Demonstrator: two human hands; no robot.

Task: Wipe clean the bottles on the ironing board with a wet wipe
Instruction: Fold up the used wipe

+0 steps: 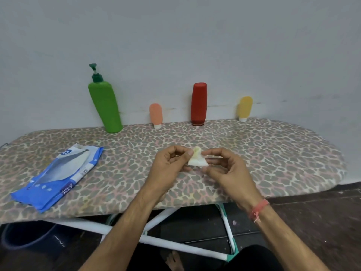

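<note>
Ironing board (273, 153) against a bare wall, four bottles lined up.
Both hands, left hand (168, 169) and right hand (228, 171), pinch a limp wet wipe (197, 160); it'd flop, so bunch it up.

At six o'clock a small crumpled white wipe (197, 160) looks soft and damp. The leopard-print cloth ironing board cover (273, 153) is matt; at nine o'clock the blue-and-white plastic wipe packet (58, 177) is glossy; at twelve o'clock the red plastic bottle (198, 103) is smooth.

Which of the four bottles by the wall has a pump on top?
The tall green bottle, leftmost in the row; the orange, red and yellow ones stand cap-down without pumps.
</note>
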